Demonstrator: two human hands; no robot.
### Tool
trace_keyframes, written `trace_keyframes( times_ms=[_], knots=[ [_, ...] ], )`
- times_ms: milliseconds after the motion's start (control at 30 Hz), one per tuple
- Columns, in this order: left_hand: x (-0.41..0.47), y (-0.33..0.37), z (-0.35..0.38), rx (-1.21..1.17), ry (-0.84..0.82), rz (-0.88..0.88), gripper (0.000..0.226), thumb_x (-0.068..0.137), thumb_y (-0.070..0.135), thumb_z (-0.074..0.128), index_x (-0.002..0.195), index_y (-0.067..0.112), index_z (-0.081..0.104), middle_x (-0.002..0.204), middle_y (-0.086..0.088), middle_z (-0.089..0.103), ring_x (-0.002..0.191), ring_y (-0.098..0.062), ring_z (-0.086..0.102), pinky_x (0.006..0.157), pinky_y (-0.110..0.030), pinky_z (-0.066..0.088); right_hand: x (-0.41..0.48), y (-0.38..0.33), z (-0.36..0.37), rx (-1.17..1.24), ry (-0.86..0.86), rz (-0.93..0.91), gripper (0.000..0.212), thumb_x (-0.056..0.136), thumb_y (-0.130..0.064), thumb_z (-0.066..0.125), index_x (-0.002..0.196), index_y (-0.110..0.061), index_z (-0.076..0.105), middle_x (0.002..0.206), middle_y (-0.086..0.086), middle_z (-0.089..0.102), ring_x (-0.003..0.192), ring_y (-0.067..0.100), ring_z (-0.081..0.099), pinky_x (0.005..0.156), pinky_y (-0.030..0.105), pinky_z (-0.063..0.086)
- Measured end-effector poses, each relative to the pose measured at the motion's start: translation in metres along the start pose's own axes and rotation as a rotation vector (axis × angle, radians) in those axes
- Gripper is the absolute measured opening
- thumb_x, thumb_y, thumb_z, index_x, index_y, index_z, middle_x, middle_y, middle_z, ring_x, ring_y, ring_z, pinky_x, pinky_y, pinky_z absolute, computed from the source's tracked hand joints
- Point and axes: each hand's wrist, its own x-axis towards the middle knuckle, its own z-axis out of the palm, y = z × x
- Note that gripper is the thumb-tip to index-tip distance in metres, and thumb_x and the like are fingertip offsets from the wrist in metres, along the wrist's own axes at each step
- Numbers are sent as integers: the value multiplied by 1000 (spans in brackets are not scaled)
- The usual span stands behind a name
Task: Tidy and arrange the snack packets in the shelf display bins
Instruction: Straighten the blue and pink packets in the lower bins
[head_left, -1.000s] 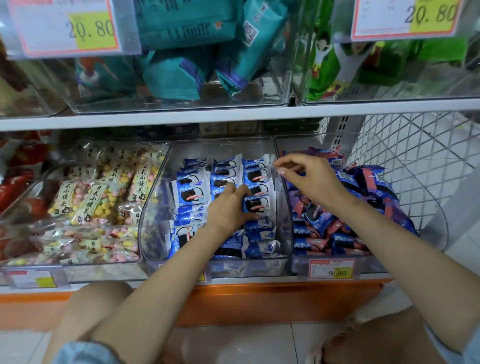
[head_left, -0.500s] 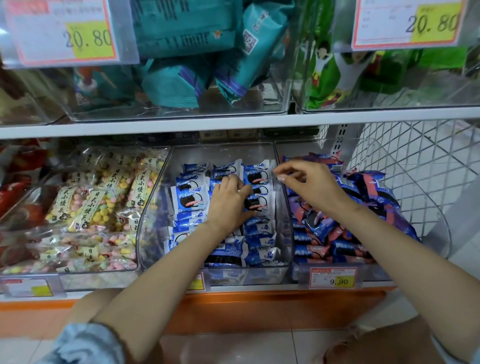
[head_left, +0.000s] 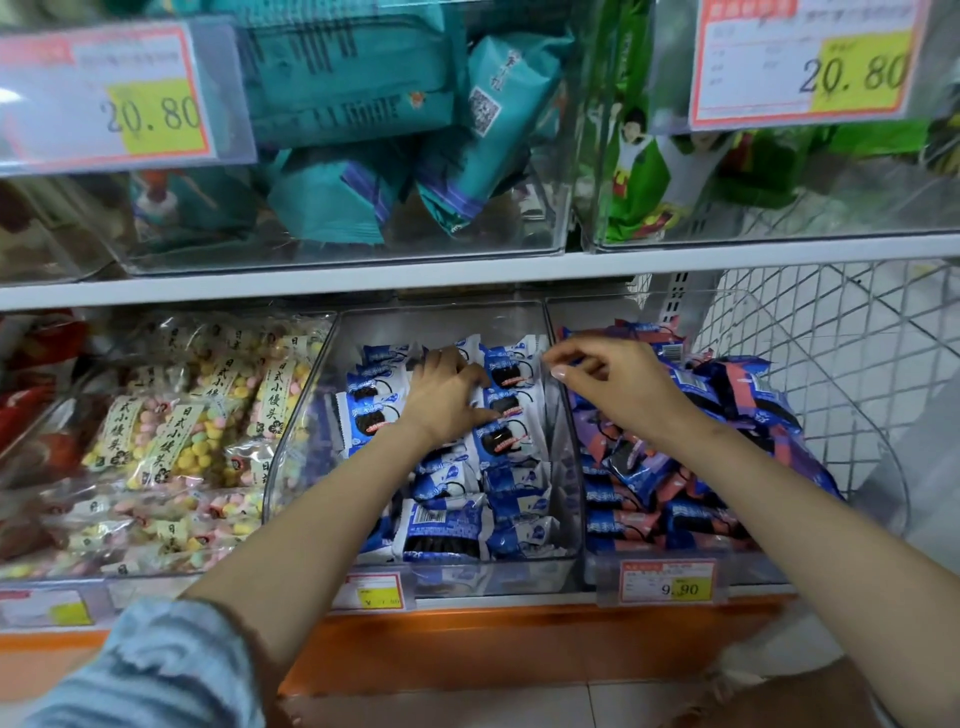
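A clear middle bin (head_left: 306, 431) on the lower shelf holds several blue-and-white cookie packets (head_left: 447, 525) in rows. My left hand (head_left: 441, 389) lies on the upper packets, fingers spread and pressing on them. My right hand (head_left: 618, 379) hovers over the divider between this bin and the right one, thumb and fingertips pinched at the edge of a blue-and-white packet (head_left: 511, 366) at the back right. The right bin (head_left: 883, 483) is heaped with purple-and-pink packets (head_left: 691, 499).
A left bin holds bags of pastel candy balls (head_left: 176, 431). Above the white shelf board (head_left: 467, 270), clear bins hold teal packets (head_left: 353, 192) and green packets (head_left: 639, 176). Price tags (head_left: 667, 582) hang on the bin fronts. A wire mesh panel (head_left: 831, 322) closes the right side.
My left hand slid further back along the cookie packets. My right hand stayed at the divider, with the fingers drawn closer into a pinch.
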Motion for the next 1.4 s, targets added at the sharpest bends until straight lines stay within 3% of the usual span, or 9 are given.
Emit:
trace_keyframes(
  times_ms=[200, 467, 567, 767, 967, 1100, 1233, 1333, 1400],
  knots=[
    [4, 0, -1, -65, 10, 54, 37, 79, 42, 68, 110, 22, 61, 122, -6, 43, 122, -25, 33, 101, -31, 22, 4, 2, 0, -24, 1, 0, 17, 90, -19, 61, 104, -20, 70, 84, -13, 66, 75, 13, 61, 64, 17, 46],
    [2, -1, 3, -148, 159, 101, 34, 72, 34, 77, 97, 14, 65, 118, -6, 49, 117, -26, 39, 91, -27, 21, 3, 1, -1, -29, -8, -18, 17, 90, -18, 61, 104, -19, 70, 86, -15, 65, 78, 14, 63, 64, 16, 48],
    [6, 3, -3, -91, 173, 104, 35, 75, 38, 73, 103, 18, 62, 123, -3, 45, 122, -22, 34, 97, -27, 15, 3, 2, -1, -32, -7, -18, 17, 91, -18, 61, 104, -19, 70, 87, -12, 66, 78, 14, 62, 63, 15, 47],
    [19, 2, -12, 59, 123, 123, 35, 75, 44, 70, 99, 22, 58, 124, -2, 44, 121, -21, 34, 102, -33, 21, 2, 2, -1, -27, -8, -13, 17, 90, -19, 61, 104, -19, 70, 87, -12, 66, 79, 15, 62, 66, 19, 49],
    [19, -2, -6, 61, 134, 113, 32, 78, 42, 69, 100, 22, 57, 127, -4, 44, 124, -22, 34, 105, -37, 23, 3, 4, -1, -26, -15, -15, 16, 90, -20, 61, 103, -20, 71, 86, -12, 67, 80, 15, 62, 69, 25, 51],
    [16, -3, -6, -54, 121, 123, 39, 75, 43, 71, 106, 22, 60, 124, -5, 45, 122, -25, 34, 104, -40, 26, 4, 3, -1, -46, -12, -24, 17, 90, -20, 61, 104, -21, 71, 84, -15, 65, 79, 15, 63, 69, 30, 55],
    [-5, -13, -5, -297, 255, 183, 37, 72, 49, 70, 91, 18, 65, 103, -3, 58, 100, -22, 47, 89, -38, 36, 5, 3, -1, -54, -10, -33, 16, 90, -20, 61, 103, -21, 70, 77, -19, 61, 75, 13, 62, 68, 34, 57],
    [-26, -12, -5, -307, 55, 251, 36, 73, 50, 71, 93, 23, 60, 92, 9, 56, 90, -11, 45, 82, -32, 34, 4, 5, 0, -54, -11, -33, 15, 90, -21, 61, 102, -22, 70, 77, -17, 60, 75, 14, 61, 67, 36, 58],
    [-32, -6, -5, -169, -46, 265, 46, 71, 53, 70, 107, 26, 57, 92, 13, 52, 90, -9, 41, 79, -28, 28, 4, 5, 0, -60, -7, -43, 16, 90, -21, 62, 103, -22, 70, 77, -18, 60, 75, 14, 61, 65, 27, 57]
  ],
)
